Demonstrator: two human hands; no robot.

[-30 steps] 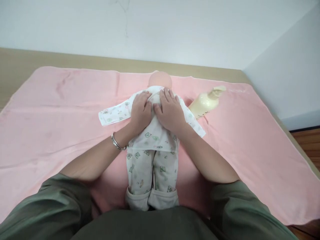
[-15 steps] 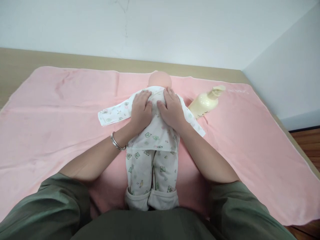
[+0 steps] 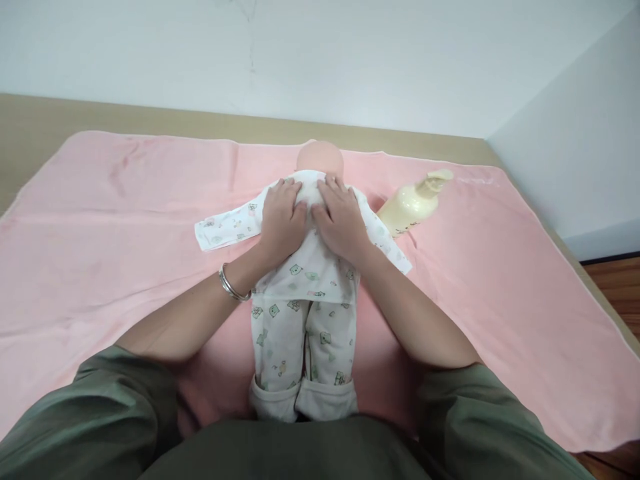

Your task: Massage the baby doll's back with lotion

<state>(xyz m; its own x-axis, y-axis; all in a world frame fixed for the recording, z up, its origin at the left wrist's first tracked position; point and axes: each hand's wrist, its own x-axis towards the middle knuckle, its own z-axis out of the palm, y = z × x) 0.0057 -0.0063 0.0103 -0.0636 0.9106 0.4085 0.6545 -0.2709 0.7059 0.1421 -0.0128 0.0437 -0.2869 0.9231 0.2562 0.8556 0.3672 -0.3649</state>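
Observation:
A baby doll (image 3: 311, 283) in a white printed top and trousers lies stretched out, its bald head at the far end and its trouser cuffs close to my body. No face shows on the head. Flat on the left side of its upper back rests my left hand (image 3: 284, 223), fingers extended toward the shoulder. My right hand (image 3: 343, 217) lies flat on the right side, fingers slightly spread, near the neck. The two thumbs point inward with a small gap between them. Neither hand grasps anything. Both doll sleeves spread outward.
Under the doll is a pink blanket (image 3: 125, 267) on a wooden surface (image 3: 200, 120). A cream pump bottle (image 3: 410, 208) stands or leans beside the right sleeve; I cannot tell which. White walls (image 3: 320, 60) rise behind and at right. Wooden flooring (image 3: 617, 287) shows at far right.
My right hand has shifted slightly left, toward the middle of the doll's back, and its fingers are a little more spread. The left hand has barely moved. The doll and bottle stay put.

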